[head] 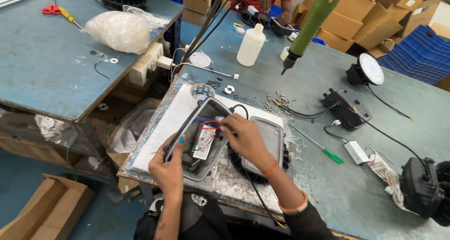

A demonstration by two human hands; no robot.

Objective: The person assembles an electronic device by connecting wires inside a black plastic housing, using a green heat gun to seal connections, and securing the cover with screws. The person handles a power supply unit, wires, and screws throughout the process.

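Note:
An open grey driver housing (pixel 202 109) lies on a white foam pad (pixel 165 127), on top of a round black finned lamp body (pixel 243 170). Inside it sit a white circuit board (pixel 205 141) and red, blue and black wires (pixel 208 124). My left hand (pixel 169 164) grips the housing's left rim. My right hand (pixel 245 137) reaches into the housing with its fingertips on the wires. The housing's grey lid (pixel 272 141) rests just to the right, partly under my right hand.
A green hanging electric screwdriver (pixel 309 26) dangles over the table. Nearby are a white bottle (pixel 251 45), loose screws (pixel 276 100), a green-handled screwdriver (pixel 323 148), black driver boxes (pixel 346 107) and a round lamp (pixel 368 70). Another person's hands (pixel 269 5) work at the far end.

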